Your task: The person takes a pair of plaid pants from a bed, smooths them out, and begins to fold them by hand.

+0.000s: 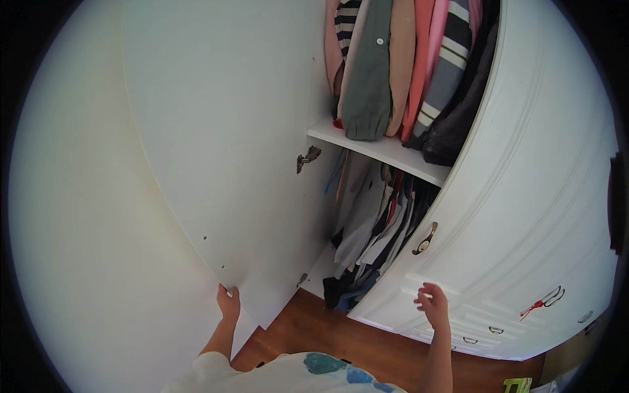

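Observation:
My left hand grips the free edge of the open white wardrobe door, thumb on the inner face. In front of the other wardrobe door, below its metal handle, my right hand hangs in the air with bent, parted fingers and nothing in it. Between the doors the wardrobe shows a shelf. Above it hang several garments, among them a dark green one and a grey striped one. More clothes hang in the compartment below.
A metal hinge joins the open door to the wardrobe side. Drawer handles and a handle with a red tie lie to the right. A wooden floor runs below, with a bright green object at lower right.

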`<state>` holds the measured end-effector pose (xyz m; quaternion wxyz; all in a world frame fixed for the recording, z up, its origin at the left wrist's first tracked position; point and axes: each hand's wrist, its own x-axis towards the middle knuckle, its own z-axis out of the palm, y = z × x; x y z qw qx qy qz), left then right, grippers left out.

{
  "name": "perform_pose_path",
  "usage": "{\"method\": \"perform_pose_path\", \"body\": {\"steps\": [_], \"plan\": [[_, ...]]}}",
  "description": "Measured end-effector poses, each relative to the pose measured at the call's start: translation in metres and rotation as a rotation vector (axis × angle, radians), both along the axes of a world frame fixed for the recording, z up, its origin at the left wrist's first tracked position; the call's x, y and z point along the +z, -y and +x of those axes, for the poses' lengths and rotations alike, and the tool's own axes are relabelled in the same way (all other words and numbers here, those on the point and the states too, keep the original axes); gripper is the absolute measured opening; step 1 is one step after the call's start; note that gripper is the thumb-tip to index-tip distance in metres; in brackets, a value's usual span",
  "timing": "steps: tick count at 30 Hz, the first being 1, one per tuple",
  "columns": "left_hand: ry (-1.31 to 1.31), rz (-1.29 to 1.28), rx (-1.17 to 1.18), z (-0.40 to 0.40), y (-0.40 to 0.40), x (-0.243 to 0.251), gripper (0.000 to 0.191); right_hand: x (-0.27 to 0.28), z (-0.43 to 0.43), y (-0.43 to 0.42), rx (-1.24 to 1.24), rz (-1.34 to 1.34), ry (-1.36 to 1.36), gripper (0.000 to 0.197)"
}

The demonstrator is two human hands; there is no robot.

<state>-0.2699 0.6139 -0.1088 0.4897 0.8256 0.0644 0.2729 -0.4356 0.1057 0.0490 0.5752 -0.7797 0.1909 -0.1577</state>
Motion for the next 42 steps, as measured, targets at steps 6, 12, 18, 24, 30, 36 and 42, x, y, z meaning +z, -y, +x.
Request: {"method": "perform_pose_path", "body": {"steps": [6, 12, 18, 24, 30, 36, 42], "plan": [[-0.172, 0.058, -0.158, -0.033, 0.024, 0.032, 0.025, -0.024, 0.021, -0.031, 0.139, 0.091, -0.054, 0.026], [-0.286, 0.059, -0.523, -0.067, 0.079, 0.050, 0.035, -0.067, 0.005, -0.078, 0.356, 0.023, -0.167, 0.025], [-0.265, 0.063, -0.771, -0.052, 0.140, 0.014, 0.051, -0.068, -0.018, -0.097, 0.179, 0.103, -0.149, 0.024], [-0.356, -0.119, -0.982, -0.061, 0.229, 0.079, 0.071, -0.098, -0.061, -0.084, -0.045, -0.043, -0.131, 0.023], [-0.167, 0.099, -1.113, -0.025, 0.289, 0.041, 0.080, -0.108, -0.139, -0.091, -0.267, 0.208, -0.300, 0.021], [-0.146, 0.180, -0.921, 0.010, 0.355, 0.006, 0.084, -0.147, -0.236, -0.101, -0.472, 0.338, -0.416, 0.025], [-0.116, 0.243, -0.690, 0.043, 0.407, -0.001, 0.063, -0.186, -0.325, -0.084, -0.716, 0.575, -0.368, 0.023]]}}
